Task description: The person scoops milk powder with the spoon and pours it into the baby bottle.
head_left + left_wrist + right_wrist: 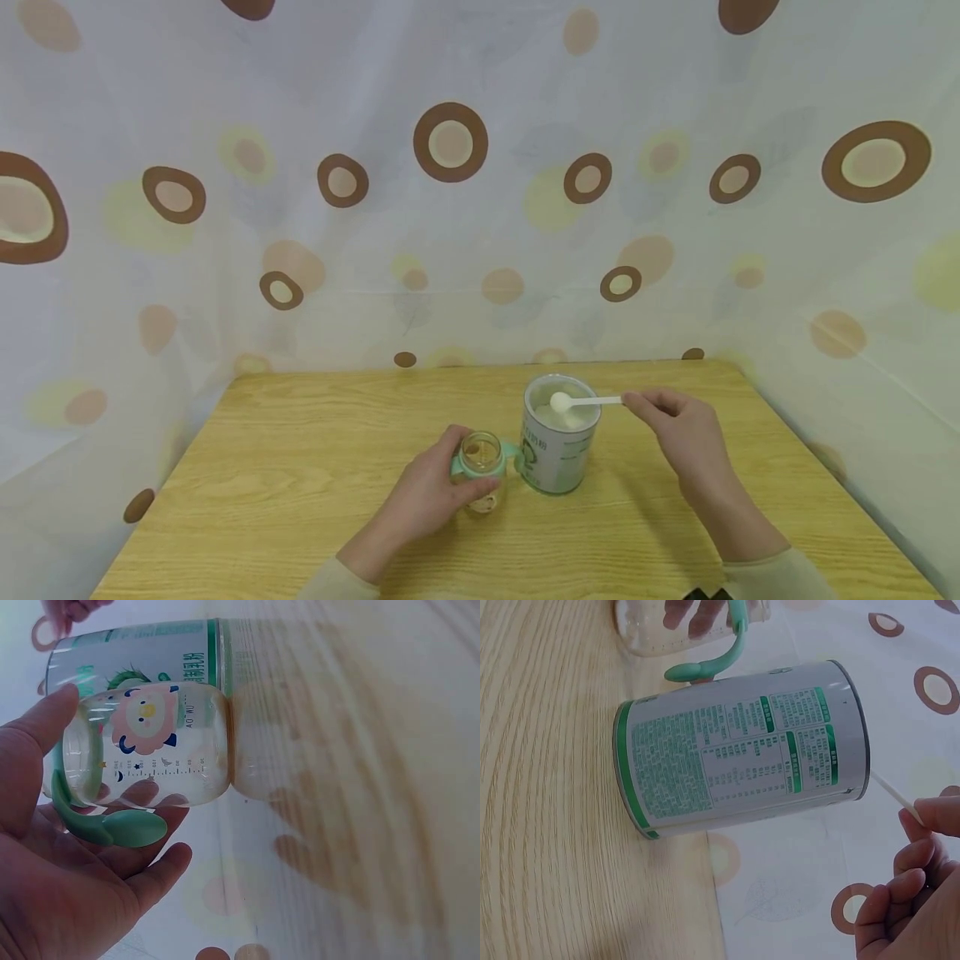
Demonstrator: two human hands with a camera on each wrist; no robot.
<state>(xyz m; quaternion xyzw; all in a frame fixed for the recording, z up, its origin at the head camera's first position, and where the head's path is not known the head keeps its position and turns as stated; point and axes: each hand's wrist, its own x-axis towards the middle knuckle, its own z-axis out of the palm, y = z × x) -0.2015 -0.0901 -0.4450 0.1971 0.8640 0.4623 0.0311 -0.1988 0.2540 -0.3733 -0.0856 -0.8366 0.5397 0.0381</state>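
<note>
My left hand [423, 492] grips a clear baby bottle [481, 451] with green side handles, its thumb in front and its fingers behind. The bottle stands upright and uncapped on the table; a lion-like cartoon and a printed scale show on its wall in the left wrist view. Right beside it is an open milk powder can [553, 460], white and green, with pale powder [576, 420] inside. Between thumb and forefinger my right hand [686, 437] pinches the handle of a white scoop [600, 401]. The scoop's bowl, heaped with powder, is over the can's mouth.
Everything stands on a wood-grain table [300, 442]. A pale curtain [480, 225] with brown and yellow oval shapes hangs behind it and along both sides.
</note>
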